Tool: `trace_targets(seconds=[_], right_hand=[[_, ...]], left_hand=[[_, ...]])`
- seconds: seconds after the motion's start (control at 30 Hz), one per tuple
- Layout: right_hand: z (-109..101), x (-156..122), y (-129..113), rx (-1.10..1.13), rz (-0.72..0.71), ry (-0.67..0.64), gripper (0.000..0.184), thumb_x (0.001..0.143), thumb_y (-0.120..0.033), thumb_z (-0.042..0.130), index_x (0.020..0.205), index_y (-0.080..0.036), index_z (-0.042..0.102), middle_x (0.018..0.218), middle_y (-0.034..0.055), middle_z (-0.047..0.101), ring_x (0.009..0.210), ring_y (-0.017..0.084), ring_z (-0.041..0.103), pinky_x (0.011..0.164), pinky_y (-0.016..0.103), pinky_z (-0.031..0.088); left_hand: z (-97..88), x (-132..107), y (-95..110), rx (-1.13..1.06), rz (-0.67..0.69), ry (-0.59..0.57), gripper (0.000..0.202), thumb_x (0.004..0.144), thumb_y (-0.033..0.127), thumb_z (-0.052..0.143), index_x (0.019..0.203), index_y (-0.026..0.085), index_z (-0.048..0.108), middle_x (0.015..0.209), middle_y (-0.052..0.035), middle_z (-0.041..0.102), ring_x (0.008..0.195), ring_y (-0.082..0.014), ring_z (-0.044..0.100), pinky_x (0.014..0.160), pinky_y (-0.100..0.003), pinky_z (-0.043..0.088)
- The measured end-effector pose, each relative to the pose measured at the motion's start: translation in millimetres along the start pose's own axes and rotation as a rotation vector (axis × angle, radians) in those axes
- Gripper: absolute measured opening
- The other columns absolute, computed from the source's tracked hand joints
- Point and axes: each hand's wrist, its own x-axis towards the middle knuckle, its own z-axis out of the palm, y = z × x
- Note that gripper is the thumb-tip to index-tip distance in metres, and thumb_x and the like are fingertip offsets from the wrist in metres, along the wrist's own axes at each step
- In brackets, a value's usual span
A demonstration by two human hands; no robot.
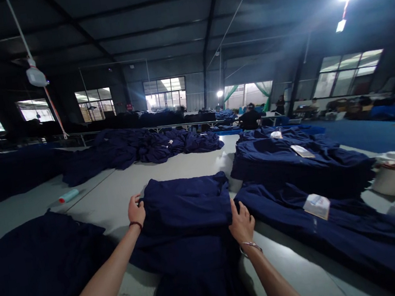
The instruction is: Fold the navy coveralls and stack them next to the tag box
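Left hand: my left hand [136, 211] sits at 11 o'clock, fingers bunched together at the edge of the cloth; I cannot tell whether they pinch it.
Right hand: my right hand [242, 222] sits at 1 o'clock, fingers slightly spread and resting on the cloth's edge.
Cloth: the folded navy garment [186, 208] lies at 12 o'clock, between my hands, on the white table [171, 171].
Risk: uneven pulling could slide the top fold; it could catch the navy pile [341, 230] close by at 2 o'clock.
Count: 2 hands, about 6 navy piles, 3 paper labels [316, 207], 1 teal roller [69, 195], 1 co-worker [250, 118] at 12 o'clock.
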Motion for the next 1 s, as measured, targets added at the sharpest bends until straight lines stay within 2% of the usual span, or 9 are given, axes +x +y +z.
trace_targets(seconds=[0.1,0.23,0.37,0.5,0.57,0.63,0.77,0.9,1.0], right_hand=[[1,-1,12,-0.008,0.055,0.046,0.082,0.067,-0.007,0.050,0.144,-0.027,0.029,0.145,0.0123,0.036,0.131,0.026,0.034,0.101,0.047,0.031],[-1,-2,18,-0.027,0.064,0.032,0.078,0.068,-0.004,0.044,0.142,-0.027,0.034,0.144,0.0130,0.039,0.132,0.026,0.033,0.101,0.053,0.028],[-9,-3,5,-0.028,-0.129,0.022,0.085,0.065,0.003,0.040,0.142,-0.031,0.033,0.150,0.0057,0.032,0.140,0.024,0.021,0.108,0.058,0.013],[-10,2,2,0.026,-0.384,-0.067,0.073,0.069,0.004,0.040,0.127,-0.039,0.053,0.143,-0.0034,0.044,0.139,0.020,0.024,0.110,0.058,-0.002],[-5,5,12,0.063,-0.333,-0.079,0.061,0.074,0.000,0.040,0.116,-0.038,0.062,0.135,-0.0037,0.053,0.135,0.021,0.032,0.110,0.058,-0.003],[3,8,25,0.120,-0.222,-0.023,0.053,0.077,-0.003,0.040,0.112,-0.035,0.065,0.130,-0.0024,0.058,0.131,0.022,0.038,0.110,0.057,0.001],[15,10,43,0.231,-0.157,0.094,0.038,0.078,-0.013,0.040,0.095,-0.027,0.071,0.117,-0.0017,0.066,0.123,0.021,0.046,0.110,0.046,0.020],[6,10,40,0.208,-0.102,-0.003,0.045,0.071,-0.005,0.046,0.096,-0.033,0.071,0.122,-0.0009,0.063,0.126,0.027,0.044,0.104,0.067,0.013],[-13,17,30,0.211,-0.082,-0.072,0.052,0.067,-0.002,0.042,0.097,-0.034,0.069,0.130,-0.0022,0.058,0.130,0.026,0.039,0.104,0.069,0.011]], left_hand=[[-8.5,7,-8,0.064,-0.062,-0.017,0.036,0.079,0.010,0.052,0.112,0.024,0.056,0.104,-0.0047,0.065,0.100,-0.0204,0.061,0.090,-0.030,0.044],[-8.9,5,-24,0.082,-0.224,-0.200,0.033,0.073,0.012,0.060,0.105,0.020,0.058,0.101,-0.0071,0.068,0.102,-0.0227,0.062,0.087,-0.029,0.044],[1.2,-6,-31,0.051,-0.253,-0.308,0.035,0.066,0.015,0.068,0.100,0.018,0.061,0.101,-0.0096,0.070,0.104,-0.0249,0.062,0.084,-0.028,0.046],[5.3,-10,-24,-0.024,-0.199,-0.371,0.052,0.064,0.004,0.066,0.112,0.020,0.059,0.114,-0.0105,0.066,0.110,-0.0219,0.060,0.087,-0.026,0.046],[4.4,-8,-17,-0.102,-0.134,-0.370,0.056,0.063,0.000,0.064,0.114,0.023,0.060,0.115,-0.0089,0.066,0.114,-0.0215,0.057,0.091,-0.027,0.045],[4.7,-6,-10,-0.187,-0.090,-0.353,0.057,0.063,-0.001,0.064,0.114,0.025,0.061,0.112,-0.0083,0.067,0.116,-0.0225,0.056,0.094,-0.030,0.044],[14.0,-12,-5,-0.190,-0.158,-0.385,0.061,0.060,-0.003,0.061,0.114,0.024,0.061,0.112,-0.0100,0.066,0.114,-0.0240,0.057,0.092,-0.031,0.045],[23.1,-23,-11,-0.107,-0.219,-0.413,0.049,0.054,-0.003,0.060,0.095,0.022,0.067,0.106,-0.0082,0.068,0.112,-0.0266,0.057,0.095,-0.033,0.042],[20.5,-24,-14,-0.083,-0.229,-0.415,0.034,0.056,0.004,0.065,0.084,0.023,0.067,0.096,-0.0057,0.070,0.109,-0.0281,0.059,0.095,-0.036,0.041]])
